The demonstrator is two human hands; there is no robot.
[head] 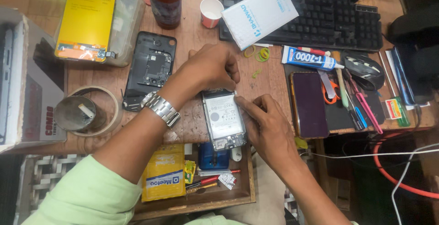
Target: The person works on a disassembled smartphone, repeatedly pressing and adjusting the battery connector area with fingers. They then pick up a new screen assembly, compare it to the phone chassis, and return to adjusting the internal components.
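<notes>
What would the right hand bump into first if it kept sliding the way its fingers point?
The right hand points up-left, fingertips on the opened phone. Straight on, it would probably meet the left hand, which grips the phone's top edge; depth is hard to judge.

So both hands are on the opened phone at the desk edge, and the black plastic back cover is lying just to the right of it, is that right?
Not quite. The head view shows the black plastic back cover lying left of the opened phone with the white battery, beyond the left hand. A dark-screened phone lies right, past the right hand.
</notes>
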